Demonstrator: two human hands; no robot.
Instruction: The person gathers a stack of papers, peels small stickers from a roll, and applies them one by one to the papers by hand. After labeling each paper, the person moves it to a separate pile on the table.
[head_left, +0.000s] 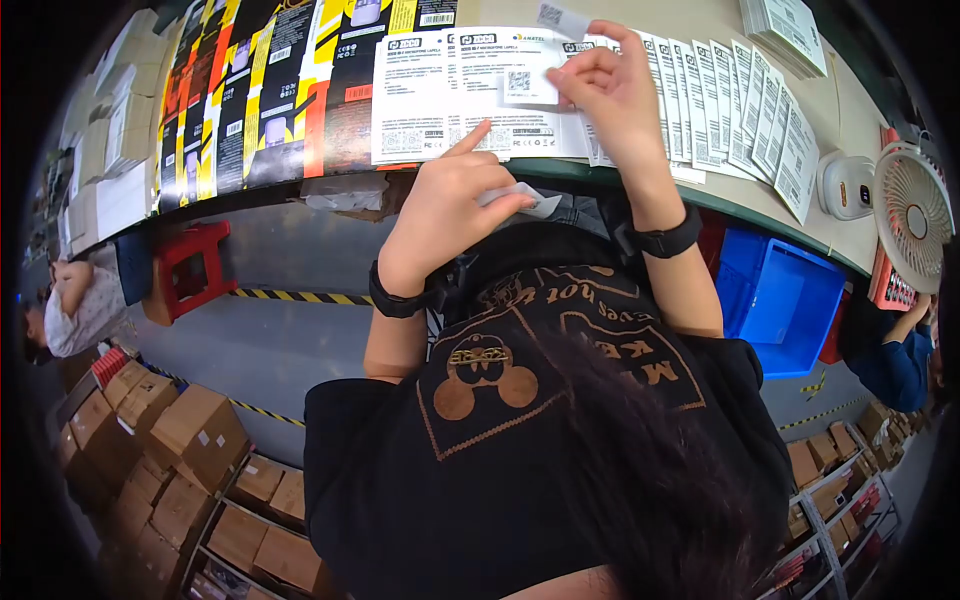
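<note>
Head view. The right hand [610, 85] pinches a small white sticker [562, 20] between thumb and fingertips above a row of overlapping white printed sheets [700, 100] on the tabletop [850, 110]. The left hand [455, 205], forefinger extended toward the sheets, grips a strip of white backing paper [525, 198] at the tabletop edge. Black and yellow flat cartons [250, 90] lie to the left; a white fan [910, 215] stands at right, and a blue bin [785, 300] sits below.
</note>
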